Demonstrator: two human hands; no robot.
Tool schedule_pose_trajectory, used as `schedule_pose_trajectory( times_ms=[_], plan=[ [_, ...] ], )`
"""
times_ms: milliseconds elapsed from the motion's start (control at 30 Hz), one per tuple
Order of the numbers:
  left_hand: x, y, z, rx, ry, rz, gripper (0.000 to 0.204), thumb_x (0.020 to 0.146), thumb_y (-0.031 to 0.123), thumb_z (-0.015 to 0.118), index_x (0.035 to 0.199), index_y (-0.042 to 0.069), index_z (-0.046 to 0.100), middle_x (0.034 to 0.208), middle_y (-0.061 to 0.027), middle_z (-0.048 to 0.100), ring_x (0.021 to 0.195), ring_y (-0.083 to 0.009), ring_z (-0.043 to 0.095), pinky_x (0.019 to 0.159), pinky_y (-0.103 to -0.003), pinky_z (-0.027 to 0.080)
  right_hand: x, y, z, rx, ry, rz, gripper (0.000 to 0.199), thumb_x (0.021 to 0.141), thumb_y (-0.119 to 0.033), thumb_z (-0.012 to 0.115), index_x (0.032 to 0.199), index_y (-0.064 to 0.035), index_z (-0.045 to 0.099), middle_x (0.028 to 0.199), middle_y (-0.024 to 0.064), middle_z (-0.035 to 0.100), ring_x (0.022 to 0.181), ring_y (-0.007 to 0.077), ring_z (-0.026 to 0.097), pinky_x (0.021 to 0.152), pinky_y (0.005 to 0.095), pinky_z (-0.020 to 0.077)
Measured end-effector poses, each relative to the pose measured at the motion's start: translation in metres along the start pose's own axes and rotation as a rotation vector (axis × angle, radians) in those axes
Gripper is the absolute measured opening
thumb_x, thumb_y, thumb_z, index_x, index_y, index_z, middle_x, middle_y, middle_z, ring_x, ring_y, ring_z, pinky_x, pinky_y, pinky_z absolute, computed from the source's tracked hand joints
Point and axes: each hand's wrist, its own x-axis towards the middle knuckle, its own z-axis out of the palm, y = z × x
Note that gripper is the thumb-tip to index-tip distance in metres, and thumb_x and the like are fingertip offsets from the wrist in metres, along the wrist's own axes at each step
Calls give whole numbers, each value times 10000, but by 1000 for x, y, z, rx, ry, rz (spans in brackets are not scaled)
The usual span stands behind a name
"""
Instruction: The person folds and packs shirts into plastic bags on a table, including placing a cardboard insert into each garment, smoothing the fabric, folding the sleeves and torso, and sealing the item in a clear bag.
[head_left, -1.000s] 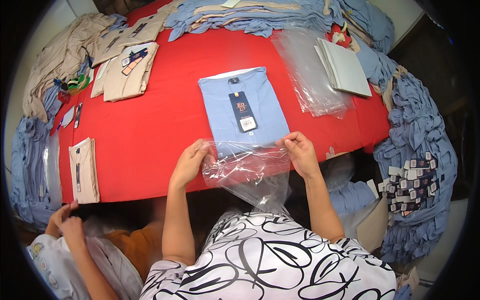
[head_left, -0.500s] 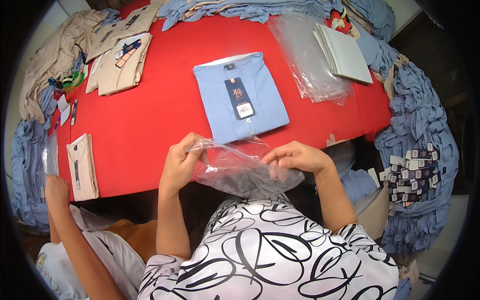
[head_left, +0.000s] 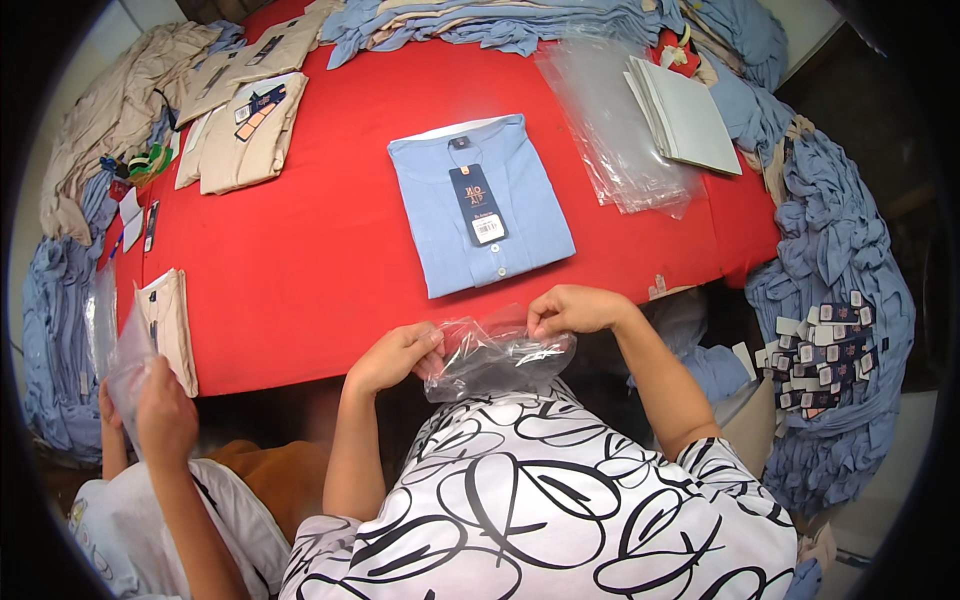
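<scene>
A clear plastic bag (head_left: 495,358) is stretched between my two hands at the near edge of the red table (head_left: 330,270). My left hand (head_left: 392,355) pinches its left end and my right hand (head_left: 570,308) pinches its right end. Just beyond my hands lies a folded light-blue shirt (head_left: 480,205) with a dark hang tag (head_left: 478,200), flat on the table and apart from the bag.
A stack of clear bags (head_left: 615,130) and grey cardboard sheets (head_left: 685,112) lies at the right. Folded beige shirts (head_left: 245,130) rest at the far left, another (head_left: 168,322) near the left edge. A co-worker's hand (head_left: 160,415) holds a plastic bag. Blue shirts pile up around the table.
My hands have drawn the bag back toward my body and down to the table's near edge, away from the blue shirt. The co-worker's hand has risen with a bag.
</scene>
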Motion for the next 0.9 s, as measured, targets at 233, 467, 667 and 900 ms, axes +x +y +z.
schedule_pose_trajectory(
  times_ms=[233, 467, 667, 900],
  plan=[
    [-25, -51, 27, 54, -176, 19, 319, 1043, 278, 456, 936, 32, 628, 892, -20, 663, 856, -124, 591, 846, -295, 478, 6, 38, 60, 59, -170, 112, 91, 903, -81, 618, 926, -3, 659, 789, 63, 678, 742, 134, 660, 688, 281, 531],
    [-33, -71, 48, -321, -58, -8, 271, 1045, 249, 454, 982, 32, 603, 927, -62, 666, 946, -141, 628, 863, -292, 492, -23, 39, 69, -25, 86, 114, 114, 850, -91, 645, 932, -22, 683, 839, 101, 705, 804, 209, 663, 745, 338, 513],
    [-20, -13, 15, -202, 22, 77, 309, 1060, 283, 434, 1048, 25, 604, 966, -49, 675, 942, -137, 652, 845, -288, 525, -26, 0, 12, -12, 337, 30, 139, 880, -78, 660, 983, 13, 679, 875, 36, 694, 818, 104, 624, 761, 267, 503],
    [-6, 29, -16, -157, 145, 116, 276, 1063, 231, 419, 1064, 17, 592, 968, -77, 683, 915, -155, 676, 831, -287, 546, -13, -35, -25, -182, 452, -98, 144, 860, -79, 670, 969, 8, 705, 877, 68, 722, 824, 122, 654, 757, 268, 506]
  ],
)
